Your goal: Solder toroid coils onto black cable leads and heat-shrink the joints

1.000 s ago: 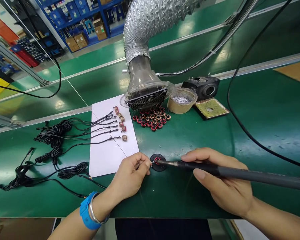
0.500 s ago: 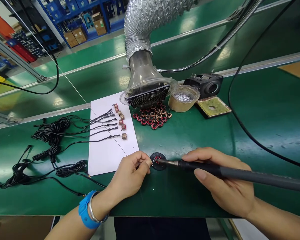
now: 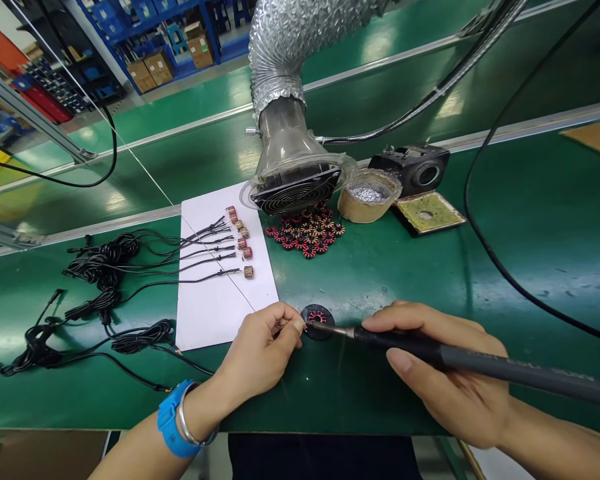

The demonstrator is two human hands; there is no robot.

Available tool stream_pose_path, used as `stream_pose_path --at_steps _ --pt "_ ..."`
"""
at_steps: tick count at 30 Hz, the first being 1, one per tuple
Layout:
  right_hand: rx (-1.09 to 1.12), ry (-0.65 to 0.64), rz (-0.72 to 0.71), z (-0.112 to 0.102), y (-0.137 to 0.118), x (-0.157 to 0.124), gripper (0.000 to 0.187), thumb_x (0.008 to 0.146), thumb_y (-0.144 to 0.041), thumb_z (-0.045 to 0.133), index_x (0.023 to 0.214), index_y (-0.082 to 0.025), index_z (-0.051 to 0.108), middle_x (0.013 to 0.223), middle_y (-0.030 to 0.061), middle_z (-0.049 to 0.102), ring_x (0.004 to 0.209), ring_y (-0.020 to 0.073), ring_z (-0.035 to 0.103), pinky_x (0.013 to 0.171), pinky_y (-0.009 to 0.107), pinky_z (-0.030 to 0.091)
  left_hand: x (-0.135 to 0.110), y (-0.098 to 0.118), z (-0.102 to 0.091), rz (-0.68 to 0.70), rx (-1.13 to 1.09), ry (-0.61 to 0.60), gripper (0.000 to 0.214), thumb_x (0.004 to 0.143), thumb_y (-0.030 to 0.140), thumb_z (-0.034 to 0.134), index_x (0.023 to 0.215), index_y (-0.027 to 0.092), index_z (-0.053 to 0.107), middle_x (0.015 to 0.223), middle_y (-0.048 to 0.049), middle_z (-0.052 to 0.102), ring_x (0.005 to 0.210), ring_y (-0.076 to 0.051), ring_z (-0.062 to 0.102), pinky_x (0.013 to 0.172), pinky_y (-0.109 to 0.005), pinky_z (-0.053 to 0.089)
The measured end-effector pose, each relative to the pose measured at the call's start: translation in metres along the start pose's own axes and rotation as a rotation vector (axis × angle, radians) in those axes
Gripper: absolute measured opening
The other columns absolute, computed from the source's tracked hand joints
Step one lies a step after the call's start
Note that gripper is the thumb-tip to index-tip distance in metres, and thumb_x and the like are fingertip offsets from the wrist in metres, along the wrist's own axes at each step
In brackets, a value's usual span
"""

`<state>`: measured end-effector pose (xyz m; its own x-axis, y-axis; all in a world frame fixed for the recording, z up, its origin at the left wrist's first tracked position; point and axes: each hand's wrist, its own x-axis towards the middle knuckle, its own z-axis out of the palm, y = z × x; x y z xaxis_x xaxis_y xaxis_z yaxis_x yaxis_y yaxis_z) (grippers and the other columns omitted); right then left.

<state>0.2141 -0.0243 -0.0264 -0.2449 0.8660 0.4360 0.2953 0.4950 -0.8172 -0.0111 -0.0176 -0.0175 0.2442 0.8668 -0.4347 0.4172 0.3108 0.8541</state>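
Lower than a moment ago, the tip of the soldering iron (image 3: 400,340) at the thin wire (image 3: 304,325) beside the toroid coil (image 3: 317,317), on a round mat (image 3: 320,335) near the table's (image 3: 360,400) front edge; right-hand fingers (image 3: 400,361) clenched round the handle, left-hand fingers (image 3: 290,321) pinching the wire, both best held steady.

Ahead of me, a fume extractor (image 3: 295,193) hung from its foil duct (image 3: 277,57) just above the bench. To its right sat a paper-wrapped pot of silvery solder (image 3: 367,195), a black metal block (image 3: 414,170) and a yellow-green sponge pad (image 3: 427,213). Beyond the green benches stood blue shelving (image 3: 115,20) holding cardboard cartons (image 3: 145,72).
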Motion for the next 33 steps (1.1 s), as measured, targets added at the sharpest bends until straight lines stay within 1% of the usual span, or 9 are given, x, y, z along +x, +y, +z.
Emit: stream_pose_path --at_steps 4,6,9,12,16,24,29,31,33 --pt "0.018 0.044 -0.06 0.005 -0.005 0.002 0.019 0.083 -0.018 0.051 0.099 -0.022 0.061 0.076 0.0053 0.065 0.066 0.0189 0.064 0.052 0.03 0.046 0.0 0.001 0.0 -0.004 0.002 -0.006 0.025 0.094 0.039 0.048 0.086 0.018 0.058 0.07 0.0026 0.056 0.061 -0.01 0.044 0.057 -0.023 0.033" --pt "0.022 0.048 -0.099 0.005 -0.008 0.004 0.022 0.08 -0.015 0.051 0.099 -0.021 0.061 0.069 0.0037 0.063 0.059 0.0172 0.061 0.049 0.029 0.044 0.0 0.001 0.0 -0.004 -0.001 -0.01 0.025 0.094 0.04 0.048 0.085 0.018 0.058 0.07 0.0028 0.056 0.06 -0.01 0.044 0.056 -0.022 0.033" --pt "0.027 0.009 -0.141 0.004 -0.014 0.006 0.025 0.077 -0.011 0.05 0.099 -0.018 0.061 0.061 0.0001 0.056 0.049 0.0128 0.053 0.045 0.025 0.041 -0.001 0.002 0.0 -0.004 -0.002 -0.008 0.025 0.094 0.039 0.048 0.085 0.018 0.058 0.069 0.0028 0.056 0.06 -0.01 0.044 0.056 -0.022 0.033" --pt "0.004 -0.015 -0.147 0.002 -0.016 0.007 0.025 0.077 -0.01 0.049 0.098 -0.017 0.06 0.064 0.001 0.058 0.053 0.013 0.056 0.048 0.026 0.043 -0.001 0.002 0.0 0.003 0.003 -0.002 0.024 0.094 0.038 0.048 0.085 0.018 0.058 0.069 0.0028 0.056 0.061 -0.01 0.045 0.057 -0.023 0.033" --pt "0.012 0.026 -0.165 -0.001 -0.015 0.006 0.025 0.076 -0.01 0.049 0.098 -0.017 0.059 0.068 0.0035 0.063 0.059 0.0153 0.061 0.051 0.028 0.045 -0.001 0.002 0.001 0.004 -0.001 -0.002 0.024 0.094 0.038 0.048 0.084 0.018 0.057 0.069 0.0028 0.056 0.062 -0.01 0.045 0.057 -0.023 0.033" --pt "0.031 0.039 -0.163 0.001 -0.014 0.008 0.026 0.077 -0.01 0.05 0.101 -0.017 0.06 0.067 0.0034 0.062 0.058 0.0149 0.059 0.05 0.028 0.044 -0.001 0.001 0.001 -0.006 -0.01 -0.008 0.025 0.094 0.038 0.048 0.084 0.018 0.057 0.069 0.0029 0.056 0.06 -0.01 0.043 0.055 -0.023 0.032" --pt "0.054 0.083 -0.191 0.001 -0.008 0.008 0.032 0.079 -0.011 0.051 0.109 -0.018 0.06 0.07 0.004 0.061 0.063 0.0168 0.061 0.052 0.029 0.047 -0.001 0.003 0.0 -0.015 -0.008 -0.016 0.025 0.093 0.038 0.049 0.083 0.018 0.058 0.068 0.003 0.056 0.058 -0.009 0.042 0.053 -0.022 0.03" --pt "0.071 0.083 -0.164 0.001 -0.006 0.008 0.036 0.082 -0.01 0.051 0.117 -0.018 0.059 0.075 0.0039 0.063 0.06 0.014 0.06 0.051 0.026 0.049 -0.001 0.004 -0.001 -0.019 -0.007 -0.021 0.025 0.093 0.039 0.049 0.083 0.017 0.058 0.068 0.0028 0.057 0.058 -0.009 0.042 0.052 -0.021 0.03" --pt "0.07 0.098 -0.129 0.003 -0.005 0.011 0.039 0.086 -0.009 0.051 0.123 -0.019 0.056 0.073 0.0006 0.063 0.054 0.0098 0.058 0.05 0.022 0.05 -0.001 0.003 -0.003 -0.017 -0.012 -0.031 0.026 0.094 0.039 0.049 0.084 0.017 0.058 0.069 0.0026 0.058 0.057 -0.008 0.041 0.051 -0.02 0.03"
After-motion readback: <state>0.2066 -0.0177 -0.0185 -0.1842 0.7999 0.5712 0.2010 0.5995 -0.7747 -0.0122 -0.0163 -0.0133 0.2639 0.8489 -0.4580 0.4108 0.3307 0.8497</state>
